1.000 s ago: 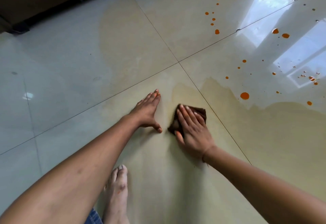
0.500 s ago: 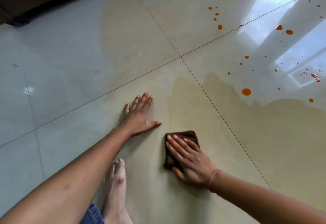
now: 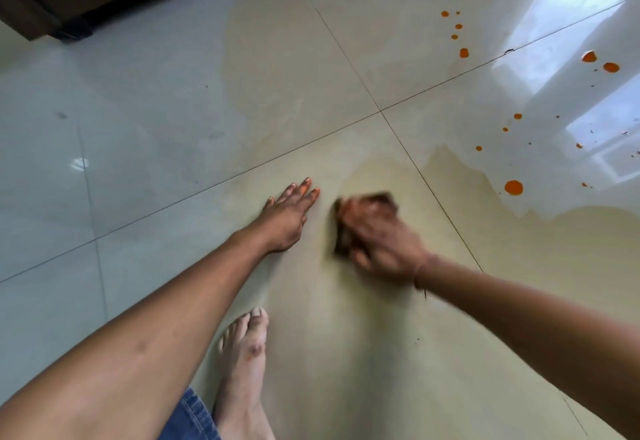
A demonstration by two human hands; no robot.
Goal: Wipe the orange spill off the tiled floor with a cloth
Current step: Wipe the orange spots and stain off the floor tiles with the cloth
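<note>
My left hand (image 3: 285, 220) rests flat on the tiled floor (image 3: 173, 93), fingers straight. Just beside it, my blurred right hand (image 3: 384, 245) presses flat on the brown cloth (image 3: 341, 237). The orange drops (image 3: 513, 187) lie well off to the right.

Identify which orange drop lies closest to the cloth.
The largest round drop, right of the cloth; the rest are smaller and farther off.

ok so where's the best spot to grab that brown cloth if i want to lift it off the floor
Probably its left edge. The cloth lies flat on the floor under the right hand, with only its left and far edges showing. Come in low from the left and pinch that edge up. Blur hides any folds.
</note>
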